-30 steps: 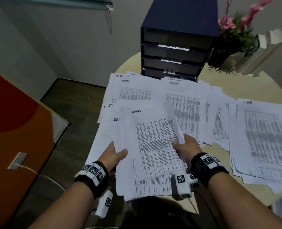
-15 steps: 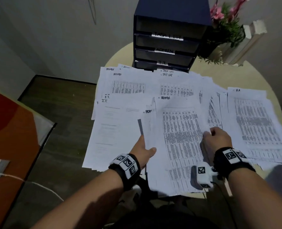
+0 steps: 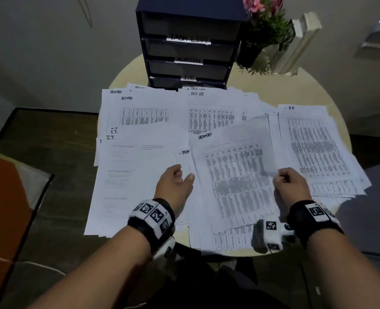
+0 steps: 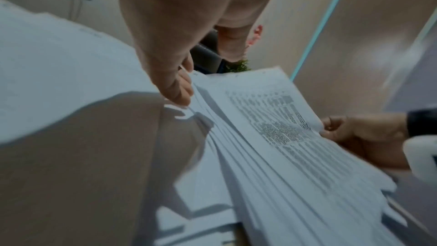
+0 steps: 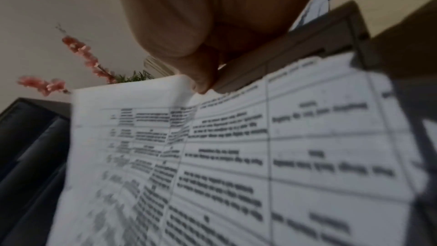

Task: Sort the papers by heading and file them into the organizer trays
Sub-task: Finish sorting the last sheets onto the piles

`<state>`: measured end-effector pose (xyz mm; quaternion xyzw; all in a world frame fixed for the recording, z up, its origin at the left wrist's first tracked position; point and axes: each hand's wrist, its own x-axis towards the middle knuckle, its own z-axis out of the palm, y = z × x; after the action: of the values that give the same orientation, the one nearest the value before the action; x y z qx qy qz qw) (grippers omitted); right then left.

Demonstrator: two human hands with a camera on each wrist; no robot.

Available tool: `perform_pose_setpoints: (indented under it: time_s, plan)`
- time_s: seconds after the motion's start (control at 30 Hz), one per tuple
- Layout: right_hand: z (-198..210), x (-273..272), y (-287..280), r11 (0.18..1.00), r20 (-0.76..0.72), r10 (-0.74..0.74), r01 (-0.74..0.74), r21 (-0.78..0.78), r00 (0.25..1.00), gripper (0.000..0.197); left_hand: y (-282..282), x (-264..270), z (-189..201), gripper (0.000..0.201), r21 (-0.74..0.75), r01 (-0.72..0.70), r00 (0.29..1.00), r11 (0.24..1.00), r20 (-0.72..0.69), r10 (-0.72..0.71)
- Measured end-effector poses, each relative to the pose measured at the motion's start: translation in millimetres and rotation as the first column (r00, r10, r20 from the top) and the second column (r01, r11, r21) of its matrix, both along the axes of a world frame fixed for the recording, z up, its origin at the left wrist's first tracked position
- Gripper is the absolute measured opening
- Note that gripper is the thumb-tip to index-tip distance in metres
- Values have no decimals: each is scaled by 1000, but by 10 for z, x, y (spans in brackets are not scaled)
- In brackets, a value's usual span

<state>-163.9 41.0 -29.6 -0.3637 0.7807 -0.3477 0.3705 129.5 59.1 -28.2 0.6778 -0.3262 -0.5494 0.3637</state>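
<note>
Your right hand (image 3: 290, 186) has its fingers curled, pinching the right edge of the top sheet (image 3: 236, 175), a printed table headed ADMIN, and that edge is raised off the papers below. In the right wrist view the thumb and fingertips (image 5: 203, 81) close on the sheet's border, with the print blurred beneath them.

Your left hand (image 3: 175, 186) sits at the left edge of the same bundle (image 4: 260, 156); the left wrist view shows its fingertips (image 4: 179, 89) tucked against the fanned edges of many sheets, with the thumb (image 4: 230, 44) apart above them. The fingers are bent round that edge, gripping it.

Left of your left fingers lies a pale sheet (image 3: 129, 175) in the pile marked I.T. Beyond both hands are the spread piles headed ADMIN (image 3: 140, 114) and TASK LIST (image 3: 211, 117). Just right of your right fingers lies the pile marked H.R. (image 3: 313, 143).

Further beyond the fingers stands the dark organizer (image 3: 189, 47) at the far side of the round table (image 3: 296, 92), its trays labelled; the labels ADMIN and I.T. can be read, the top one is blurred. Right of it are a potted plant (image 3: 264, 23) with pink flowers and some upright books (image 3: 300, 41).
</note>
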Motion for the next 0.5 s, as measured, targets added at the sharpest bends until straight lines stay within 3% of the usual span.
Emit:
perform_pose_setpoints:
  time_s: [0.07,0.1,0.17,0.2,0.23,0.27,0.3,0.33,0.4,0.5]
  plan:
    - [-16,127,81,1000,229,-3,-4,30,973,38,-12,-8,8,53,26,-8,985,1000,-174,12]
    - [-17,199,106,997,312,19,-40,61,950,40,-5,10,33,45,4,-8,981,1000,-193,9]
    - [-21,286,110,986,348,81,-127,109,934,37,10,83,-8,29,-61,-10,998,998,-61,6]
    - [-52,262,72,975,215,167,-194,111,962,30,19,145,-60,25,-65,-13,1000,998,23,15]
    - [-64,226,20,957,-26,266,-261,129,964,20,27,223,-97,24,-53,-22,998,998,58,25]
    - [-65,172,-32,942,-250,324,-288,172,912,6,35,293,-155,26,-32,-37,998,999,40,39]
    - [-57,125,-72,934,-398,349,-277,227,848,14,49,358,-171,30,-11,-65,998,998,-28,65]
    - [-53,92,-94,925,-470,362,-249,286,805,31,61,412,-174,34,16,-85,992,996,-96,86]
    - [-62,103,-113,890,-470,401,-212,404,786,58,83,495,-174,46,43,-142,971,989,-187,147]
    - [-114,177,-102,832,-412,484,-259,492,772,77,120,514,-164,58,20,-224,938,974,-268,221]
